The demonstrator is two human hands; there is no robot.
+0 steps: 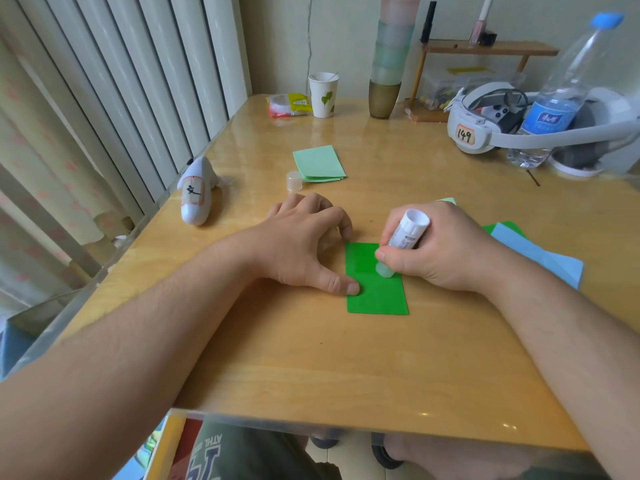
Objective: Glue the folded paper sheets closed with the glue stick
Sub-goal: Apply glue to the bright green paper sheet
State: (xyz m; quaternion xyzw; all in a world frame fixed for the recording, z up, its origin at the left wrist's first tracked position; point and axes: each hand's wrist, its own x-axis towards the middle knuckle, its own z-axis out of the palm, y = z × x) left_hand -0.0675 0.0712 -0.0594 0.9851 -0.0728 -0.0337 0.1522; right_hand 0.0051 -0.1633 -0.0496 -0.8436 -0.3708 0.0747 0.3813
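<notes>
Both my forearms bare up to frame edge, no sleeves, no watch, no rings or bands that I can see. Fine hair along both arms. Left hand (304, 244) & right hand (440, 251): no gloves, nails short & plain. Below the desk edge I see my top: dark grey-green fabric w/ big pale block letters, upside down from here, partly cut off, so can't read the full wording. Rest of me out of view.

Folded sheet (377, 292) at surface (311, 358) centre; paper stack (318, 163) at 11 o'clock, cap (294, 180) beside it; bottle (561, 98) at 2 o'clock.
</notes>
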